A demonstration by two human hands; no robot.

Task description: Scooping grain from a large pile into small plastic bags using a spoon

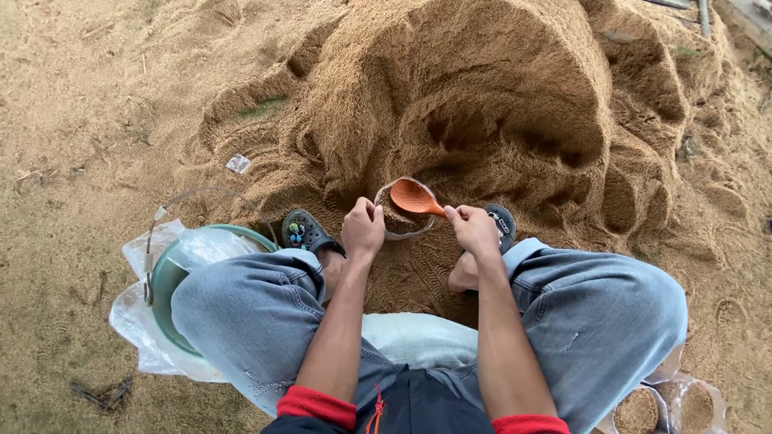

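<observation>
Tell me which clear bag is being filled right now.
The small bag between the hands, held open by the left hand; the filled ones sit by the right knee.

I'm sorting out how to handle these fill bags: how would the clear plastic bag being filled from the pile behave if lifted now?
The clear plastic bag looks thin and floppy: the left hand pinches its rim open while the right hand works the orange scoop. Partly filled with husk-like material from the pile, it would probably sag and spill unless gripped by the rim.
</observation>
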